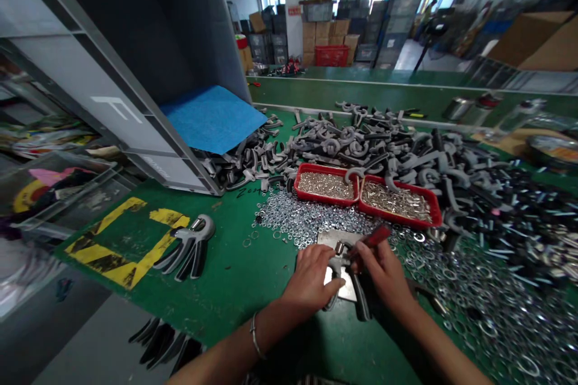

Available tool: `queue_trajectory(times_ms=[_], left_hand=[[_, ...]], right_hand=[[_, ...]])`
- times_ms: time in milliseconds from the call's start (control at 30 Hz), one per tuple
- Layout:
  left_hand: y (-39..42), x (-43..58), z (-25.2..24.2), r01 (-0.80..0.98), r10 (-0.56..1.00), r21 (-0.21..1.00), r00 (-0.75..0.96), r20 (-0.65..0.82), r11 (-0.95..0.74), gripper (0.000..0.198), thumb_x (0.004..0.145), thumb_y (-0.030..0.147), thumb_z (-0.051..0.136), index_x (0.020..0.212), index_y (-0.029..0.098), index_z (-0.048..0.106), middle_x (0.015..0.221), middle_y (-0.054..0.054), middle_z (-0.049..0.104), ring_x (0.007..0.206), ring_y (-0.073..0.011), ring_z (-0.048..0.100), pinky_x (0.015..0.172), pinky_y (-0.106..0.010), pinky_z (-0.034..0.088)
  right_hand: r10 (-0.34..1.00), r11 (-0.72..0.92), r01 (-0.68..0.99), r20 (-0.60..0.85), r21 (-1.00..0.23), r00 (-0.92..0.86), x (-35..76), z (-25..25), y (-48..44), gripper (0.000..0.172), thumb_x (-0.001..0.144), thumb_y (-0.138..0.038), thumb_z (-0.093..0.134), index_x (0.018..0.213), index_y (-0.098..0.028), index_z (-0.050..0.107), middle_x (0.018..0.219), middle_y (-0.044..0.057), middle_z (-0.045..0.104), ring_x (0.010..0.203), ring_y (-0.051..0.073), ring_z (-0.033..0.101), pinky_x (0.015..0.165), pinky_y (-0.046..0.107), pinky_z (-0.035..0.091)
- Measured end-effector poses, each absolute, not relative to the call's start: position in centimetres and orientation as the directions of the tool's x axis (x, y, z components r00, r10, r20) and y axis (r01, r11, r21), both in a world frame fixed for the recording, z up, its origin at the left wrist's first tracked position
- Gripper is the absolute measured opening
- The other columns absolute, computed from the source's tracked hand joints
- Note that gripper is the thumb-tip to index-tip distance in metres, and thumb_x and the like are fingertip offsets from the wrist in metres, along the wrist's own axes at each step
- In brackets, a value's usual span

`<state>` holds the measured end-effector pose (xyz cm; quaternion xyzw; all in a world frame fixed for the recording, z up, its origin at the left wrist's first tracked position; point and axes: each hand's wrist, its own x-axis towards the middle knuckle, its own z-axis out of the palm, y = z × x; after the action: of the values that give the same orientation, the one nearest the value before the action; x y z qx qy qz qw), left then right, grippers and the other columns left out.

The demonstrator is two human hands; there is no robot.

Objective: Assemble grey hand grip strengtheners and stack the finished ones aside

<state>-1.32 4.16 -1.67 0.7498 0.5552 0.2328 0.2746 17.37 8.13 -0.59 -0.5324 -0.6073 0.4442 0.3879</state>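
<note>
My left hand (311, 277) is closed around a grey and black hand-grip part (356, 292) that rests on a small metal plate (332, 239) on the green table. My right hand (383, 271) grips a red-handled tool (374, 237), its tip at the top of the grip part where a small metal piece shows. A heap of silver washers (293, 219) lies just beyond the plate.
Two red trays (325, 185) (400, 200) hold small metal pieces. Behind them sprawls a pile of grey grip parts (383, 144). Finished grips (189, 246) lie at left by yellow-black tape. A tilted grey bin (135, 72) holds a blue sheet. More washers (474, 295) spread right.
</note>
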Motion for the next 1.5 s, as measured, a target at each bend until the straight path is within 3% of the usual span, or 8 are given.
queue_trajectory(times_ms=[167,633,900,1000,1067,1167,1300,1500], left_hand=[[4.3,-1.4,-1.6,0.706,0.958,0.668,0.284,0.037,-0.235,0.046,0.085,0.033,0.067,0.127,0.022,0.051,0.127,-0.008,0.056,0.12,-0.0275,0.046,0.104,-0.044,0.033],[4.4,-1.2,-1.4,0.717,0.96,0.659,0.278,0.028,-0.227,0.045,0.085,0.033,0.066,0.126,0.023,0.052,0.125,-0.007,0.057,0.119,-0.0266,0.047,0.104,-0.043,0.033],[3.9,-0.5,-0.9,0.771,0.976,0.612,0.218,0.004,-0.175,0.041,0.085,0.032,0.066,0.123,0.021,0.054,0.124,-0.007,0.057,0.118,-0.0274,0.047,0.104,-0.042,0.034],[3.9,-0.8,-0.7,0.761,0.972,0.623,0.234,-0.004,-0.181,0.042,0.085,0.036,0.068,0.122,0.021,0.056,0.124,-0.008,0.058,0.118,-0.0278,0.048,0.103,-0.042,0.035],[4.7,-1.2,-0.3,0.748,0.96,0.628,0.279,-0.004,-0.215,0.041,0.085,0.038,0.067,0.121,0.021,0.057,0.123,-0.007,0.059,0.116,-0.0275,0.05,0.101,-0.041,0.037],[8.5,-2.0,0.7,0.745,0.934,0.583,0.349,0.072,-0.323,0.028,0.092,0.033,0.06,0.118,0.024,0.061,0.116,-0.005,0.064,0.111,-0.0241,0.055,0.099,-0.039,0.039],[17.7,-3.1,2.5,0.887,0.932,0.289,0.325,0.161,-0.359,0.025,0.097,0.019,0.046,0.111,0.022,0.066,0.113,-0.008,0.067,0.112,-0.0217,0.057,0.102,-0.036,0.037],[26.6,-4.1,1.8,0.966,0.968,0.132,0.201,0.148,-0.221,0.031,0.086,-0.001,0.041,0.094,0.006,0.07,0.098,-0.022,0.07,0.1,-0.0313,0.066,0.093,-0.045,0.043]], right_hand=[[0.993,-0.048,0.096,-0.058,-0.994,-0.101,18.0,-1.8,7.6,0.024,0.093,-0.05,0.056,0.096,-0.026,0.052,0.083,0.003,0.073,0.066,0.021,0.068,0.068,0.035,0.055],[0.975,0.188,0.541,0.088,-0.82,-0.206,17.2,-0.6,8.0,0.019,0.091,-0.043,0.055,0.096,-0.024,0.056,0.082,0.006,0.068,0.076,0.027,0.066,0.071,0.036,0.047],[0.959,-0.123,-0.249,-0.051,-0.961,-0.277,15.4,4.5,7.7,0.031,0.099,-0.054,0.033,0.089,-0.027,0.047,0.044,-0.012,0.031,0.032,0.013,0.029,0.033,0.023,0.03],[0.965,-0.084,0.039,-0.091,-0.996,-0.245,18.9,3.4,8.7,0.032,0.097,-0.055,0.035,0.092,-0.027,0.05,0.047,-0.009,0.043,0.036,0.014,0.038,0.038,0.025,0.037],[0.981,0.015,0.494,-0.082,-0.869,-0.175,22.6,2.1,10.0,0.033,0.09,-0.057,0.049,0.085,-0.025,0.056,0.058,-0.003,0.058,0.047,0.018,0.053,0.049,0.029,0.044],[0.996,0.089,0.698,0.052,-0.71,-0.074,27.6,1.5,12.1,0.03,0.08,-0.051,0.064,0.09,-0.023,0.063,0.083,0.009,0.07,0.075,0.029,0.066,0.07,0.04,0.05],[0.937,0.335,0.868,0.228,-0.367,-0.265,27.2,3.7,14.4,0.027,0.096,-0.034,0.045,0.103,-0.02,0.067,0.109,0.015,0.068,0.102,0.029,0.063,0.087,0.042,0.048],[0.893,0.448,0.862,0.16,-0.238,-0.42,15.7,3.6,21.6,0.013,0.093,-0.022,0.059,0.088,-0.019,0.07,0.098,0.006,0.07,0.106,0.022,0.062,0.092,0.035,0.049]])
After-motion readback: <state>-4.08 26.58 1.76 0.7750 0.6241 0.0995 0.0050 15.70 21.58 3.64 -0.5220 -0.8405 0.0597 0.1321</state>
